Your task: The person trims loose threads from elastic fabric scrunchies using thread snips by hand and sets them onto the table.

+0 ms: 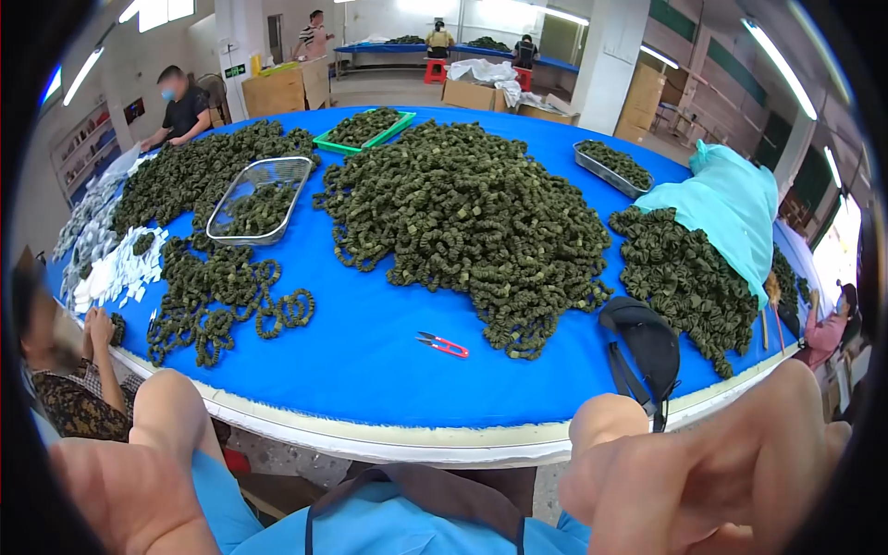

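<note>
Very close to the camera at the lower left is my left hand (125,490), its fingers cut off or hidden. My right hand (684,467) fills the lower right, with bent parts overlapping and the fingertips not clearly visible. No held object shows in either hand. Beyond them, red-handled snips (443,345) lie on the blue cloth (370,388) near the front. Behind the snips rises a large heap of dark green ruffled bands (462,203). A black pouch (643,342) rests at the table edge, just beyond my right hand.
At left are a metal basket (302,199), green bands (208,301) and white pieces (120,273). Behind stand a green tray (388,131) and metal tray (601,166). Teal cloth (721,203) covers bands at right. People sit at left, beside a co-worker's hands (97,328), and right.
</note>
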Motion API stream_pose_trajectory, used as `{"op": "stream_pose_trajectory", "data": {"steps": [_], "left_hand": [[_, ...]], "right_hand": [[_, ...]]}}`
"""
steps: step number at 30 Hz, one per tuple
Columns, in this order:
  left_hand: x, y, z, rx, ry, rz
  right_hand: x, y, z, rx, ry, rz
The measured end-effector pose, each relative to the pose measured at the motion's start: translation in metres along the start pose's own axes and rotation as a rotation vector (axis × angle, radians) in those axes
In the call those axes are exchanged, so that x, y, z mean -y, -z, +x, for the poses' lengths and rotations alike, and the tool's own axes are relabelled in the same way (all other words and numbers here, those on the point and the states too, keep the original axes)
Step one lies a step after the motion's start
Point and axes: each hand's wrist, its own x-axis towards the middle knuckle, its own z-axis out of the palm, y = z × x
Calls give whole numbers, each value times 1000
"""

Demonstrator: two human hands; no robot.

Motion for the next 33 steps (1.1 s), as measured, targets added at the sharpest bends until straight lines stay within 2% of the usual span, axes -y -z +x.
{"op": "stream_pose_trajectory", "data": {"steps": [25,33], "left_hand": [[-1,-3,5,-25,50,-111],[5,-5,8,-80,-39,-146]], "right_hand": [[-3,-5,-5,-39,-38,-15],[33,-4,-9,28,116,-33]]}}
